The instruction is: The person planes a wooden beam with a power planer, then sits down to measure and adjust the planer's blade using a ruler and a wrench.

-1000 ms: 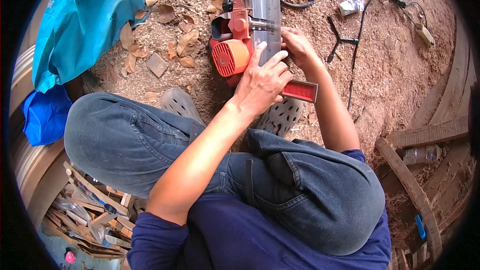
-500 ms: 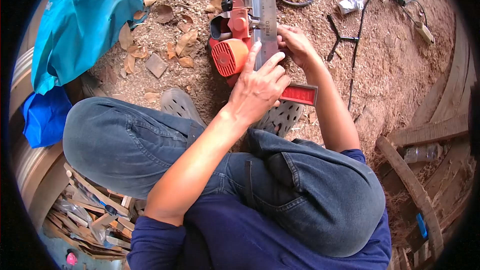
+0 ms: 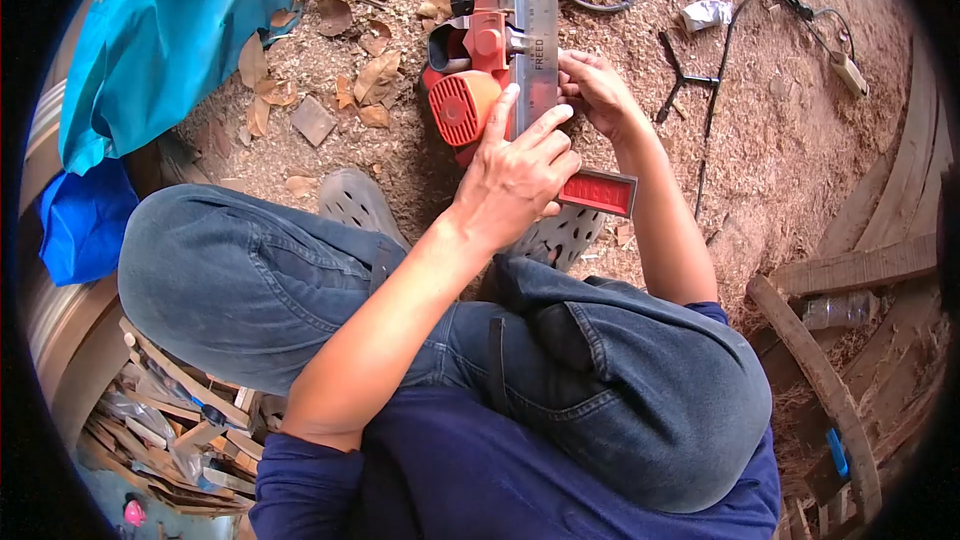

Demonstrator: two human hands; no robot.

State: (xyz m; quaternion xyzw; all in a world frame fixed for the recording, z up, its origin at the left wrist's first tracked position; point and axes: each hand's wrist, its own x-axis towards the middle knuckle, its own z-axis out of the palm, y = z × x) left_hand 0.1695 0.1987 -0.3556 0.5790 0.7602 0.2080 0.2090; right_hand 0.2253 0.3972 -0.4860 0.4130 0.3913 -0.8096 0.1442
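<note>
A red power planer lies on its side on the ground, its metal sole facing up. Along the sole lies a steel try square, its blade marked FREED and its handle with a red inset near the person's shoe. My left hand rests over the lower end of the blade and the handle, index finger stretched onto the planer's sole, other fingers apart. At the blade's right edge is my right hand, fingers curled and pinched near the planer's side; what they hold is hidden.
Wood shavings and dry leaves cover the ground. A black cable and a black T-handled tool lie at right. A teal cloth hangs at upper left. Curved planks stand at lower right, wood scraps at lower left.
The view has shifted slightly. Both hands and the try square keep nearly the same pose on the planer.
</note>
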